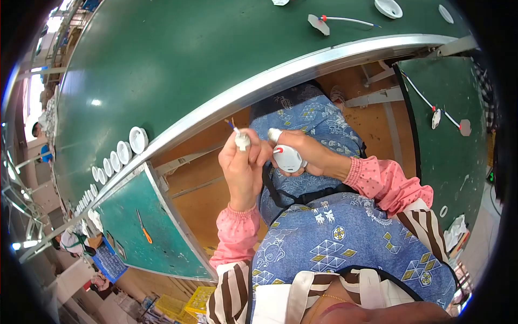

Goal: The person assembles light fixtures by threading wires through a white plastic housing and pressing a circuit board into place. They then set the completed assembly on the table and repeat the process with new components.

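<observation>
My left hand (241,164) is closed around a white cable (236,129), whose stripped blue and brown wire ends stick up above the fingers. Just beside it, my right hand (315,151) grips a white round lamp part (290,160) with a red grommet (279,150) on its near left side. Whitish covers wrap a left fingertip and the right thumb. Both hands are held above my lap, over the blue patterned apron (329,232). How the cable runs between the hands is mostly hidden by the fingers.
A green conveyor belt (178,59) with a metal edge rail (237,94) lies ahead. White round cups (138,140) line its left edge. Another cable part (319,24) lies far right. An orange-handled screwdriver (144,229) lies on the left side table; cabled discs (436,117) rest on the right one.
</observation>
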